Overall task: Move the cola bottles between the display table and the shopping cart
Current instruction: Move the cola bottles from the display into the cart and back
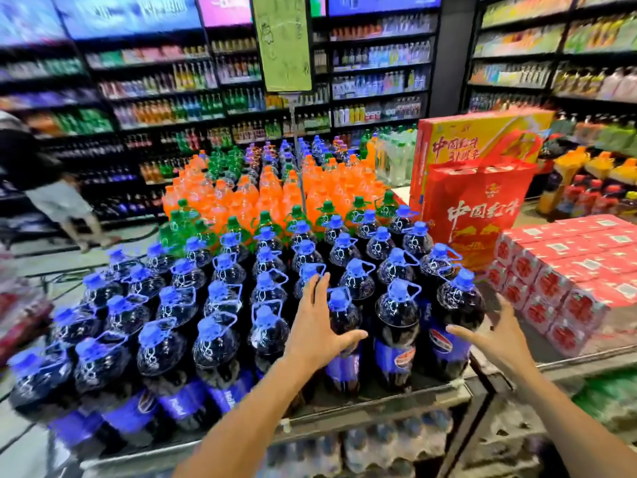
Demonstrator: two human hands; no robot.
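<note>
Several large cola bottles (220, 343) with blue caps, blue carry handles and blue labels stand packed in rows on the display table (379, 403). My left hand (319, 326) hovers open, fingers spread, over a front-row cola bottle (344, 339), its thumb near the bottle's shoulder. My right hand (496, 334) is open beside the front-right corner bottle (460, 315), fingertips close to its label. Neither hand holds anything. No shopping cart shows clearly in view.
Behind the cola stand green-capped and orange soda bottles (275, 191). A red gift bag (479, 208) and yellow box sit at the right, with shrink-wrapped red packs (568, 281) beside them. Drink shelves line the back. A person (51, 188) walks at the left. Water packs lie under the table.
</note>
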